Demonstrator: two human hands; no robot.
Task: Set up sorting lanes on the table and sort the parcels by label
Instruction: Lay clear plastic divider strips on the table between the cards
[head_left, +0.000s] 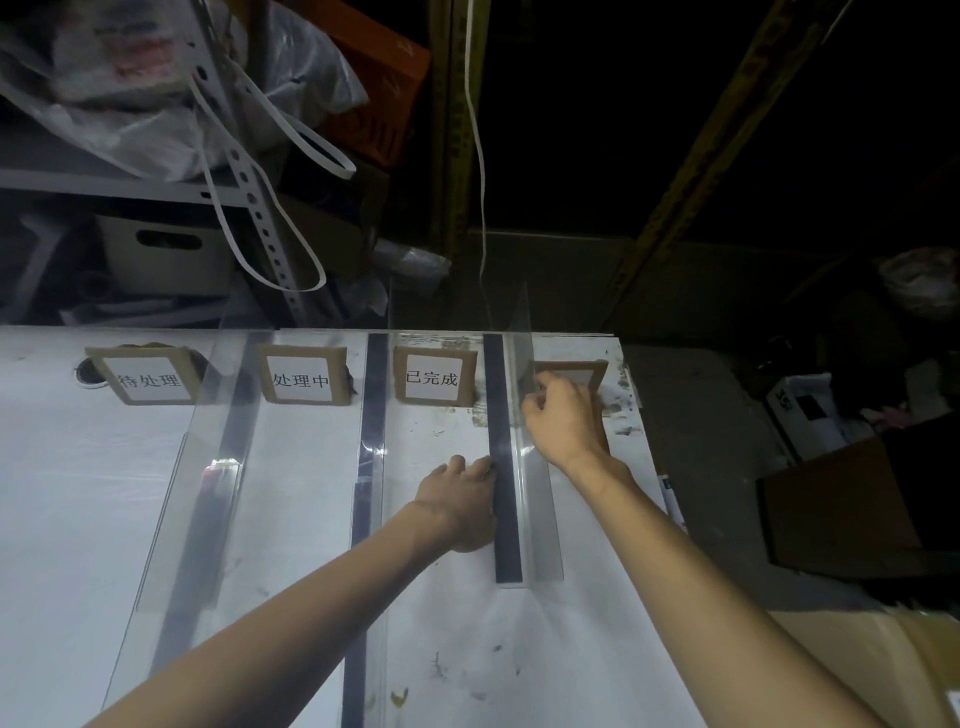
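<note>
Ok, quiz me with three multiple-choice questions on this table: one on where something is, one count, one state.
1. The left hand rests: A on a label card; B against the dark base strip of the rightmost clear plastic divider; C on a parcel.
2. Clear dividers on the white table: A three; B two; C five.
3. The right hand: A lies flat; B holds a parcel; C curls on the rightmost divider's upright panel.
B, fingertips touch the strip; A, three stand side by side; C, fingers bend at the panel.
</note>
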